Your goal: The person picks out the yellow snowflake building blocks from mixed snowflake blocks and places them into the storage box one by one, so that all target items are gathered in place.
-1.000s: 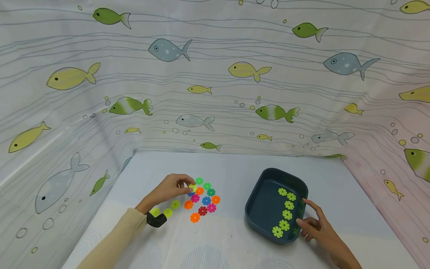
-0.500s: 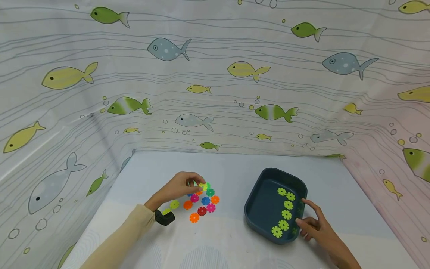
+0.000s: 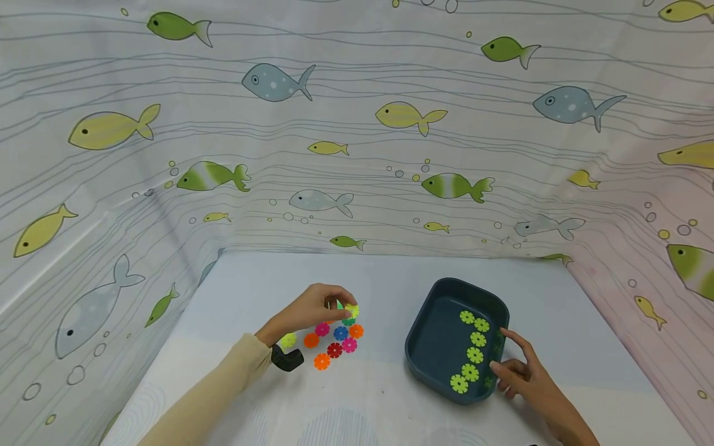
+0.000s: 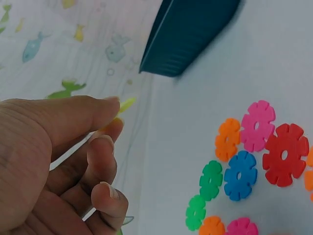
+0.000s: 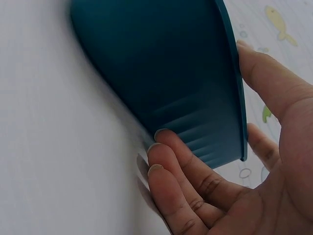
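My left hand (image 3: 312, 310) pinches a yellow interlocking plastic disc (image 3: 352, 311) between thumb and fingertips. In the left wrist view the disc (image 4: 128, 104) shows edge-on. Below this hand lie several notched discs: an orange one (image 3: 321, 362), a red one (image 3: 334, 350), a blue one (image 3: 341, 333), plus pink and green ones. My right hand (image 3: 527, 375) holds the right side of a dark blue-green tray (image 3: 426, 337). Thumb and index finger touch its rim, while the other fingers curl against the outer wall (image 5: 161, 63). Several yellow-green discs (image 3: 475, 355) lie inside along the tray's right half.
Another yellow-green disc (image 3: 288, 341) lies by my left wrist, partly behind it. A black wrist device (image 3: 287, 358) hangs below that wrist. White tabletop (image 3: 379, 384) stretches between the pile and the tray. A fish-patterned sheet (image 3: 357, 173) encloses the back and sides.
My left hand has moved right across the pile, carrying the pinched yellow disc. Its forearm now covers more of the loose yellow-green discs. The right hand and tray have stayed put.
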The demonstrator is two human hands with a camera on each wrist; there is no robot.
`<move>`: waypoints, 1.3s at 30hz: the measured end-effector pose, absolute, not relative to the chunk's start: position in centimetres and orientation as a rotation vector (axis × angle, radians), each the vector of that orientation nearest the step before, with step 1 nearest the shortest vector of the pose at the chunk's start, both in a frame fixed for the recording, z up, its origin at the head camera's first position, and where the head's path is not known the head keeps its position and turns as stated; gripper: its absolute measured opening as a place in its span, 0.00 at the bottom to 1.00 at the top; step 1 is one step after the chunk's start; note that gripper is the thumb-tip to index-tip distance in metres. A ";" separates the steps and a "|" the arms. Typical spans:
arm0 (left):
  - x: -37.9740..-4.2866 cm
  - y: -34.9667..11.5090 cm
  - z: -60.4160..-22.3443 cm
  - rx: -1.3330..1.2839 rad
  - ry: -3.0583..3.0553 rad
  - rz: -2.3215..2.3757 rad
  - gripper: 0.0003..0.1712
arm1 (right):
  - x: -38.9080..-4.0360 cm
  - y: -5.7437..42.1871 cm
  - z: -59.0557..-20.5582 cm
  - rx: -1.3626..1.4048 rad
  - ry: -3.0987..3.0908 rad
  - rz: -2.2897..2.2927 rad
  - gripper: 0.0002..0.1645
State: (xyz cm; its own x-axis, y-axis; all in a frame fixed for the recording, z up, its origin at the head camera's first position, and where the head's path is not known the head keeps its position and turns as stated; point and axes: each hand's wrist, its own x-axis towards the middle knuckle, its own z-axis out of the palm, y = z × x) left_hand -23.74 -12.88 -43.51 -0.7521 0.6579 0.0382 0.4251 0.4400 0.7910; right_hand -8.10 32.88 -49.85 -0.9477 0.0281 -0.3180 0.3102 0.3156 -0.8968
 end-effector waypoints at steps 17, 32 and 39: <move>-24.2 -10.3 -43.4 1.044 2.350 1.177 0.11 | -8.2 33.0 -49.8 0.285 2.340 -1.697 0.52; -24.6 -7.3 -42.7 1.121 2.326 1.192 0.10 | -8.0 33.0 -49.5 0.267 2.358 -1.691 0.52; -24.5 -6.3 -42.7 1.163 2.324 1.191 0.10 | -7.9 33.0 -49.5 0.252 2.355 -1.692 0.52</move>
